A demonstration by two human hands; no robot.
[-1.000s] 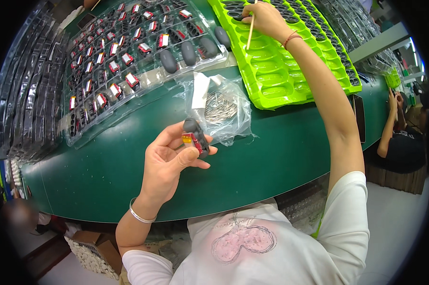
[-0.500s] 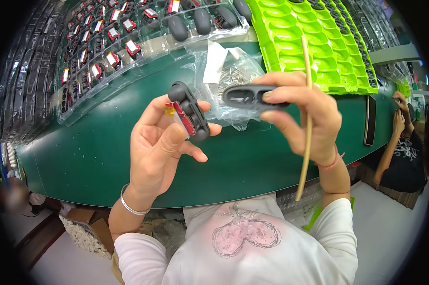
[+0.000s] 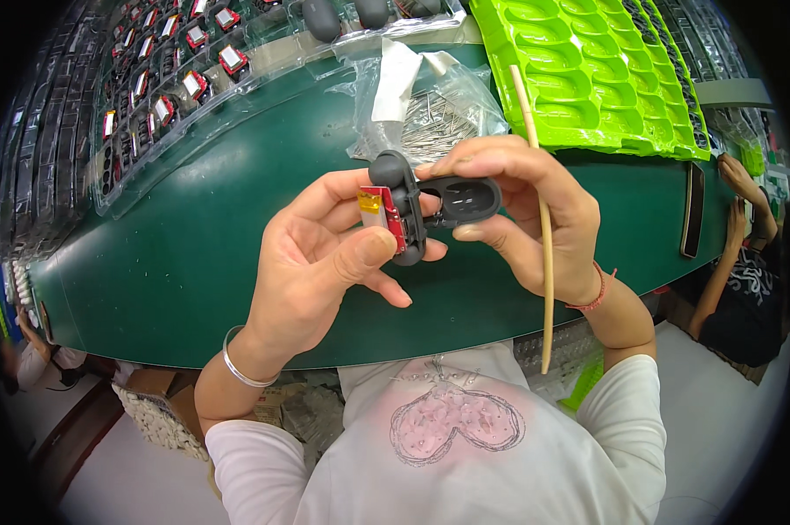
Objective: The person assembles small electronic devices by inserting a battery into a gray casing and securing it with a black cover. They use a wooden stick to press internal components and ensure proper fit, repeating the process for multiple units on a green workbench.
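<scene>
Showing below the clear plastic pin bag (image 3: pixel 478 101), a dark-grey plastic module with red board (image 3: pixel 412 214) is pinched by the left hand (image 3: pixel 312 249); a hollow black oval shell (image 3: pixel 469 201), gripped with a slim wooden stick (image 3: pixel 548 289) by the right hand (image 3: pixel 567 206), has been brought beside it, pairing both parts.

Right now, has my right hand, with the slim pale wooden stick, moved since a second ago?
Yes. Your right hand has come toward your body: from over the bright green moulded plastic tray to your side of its near edge.
</scene>
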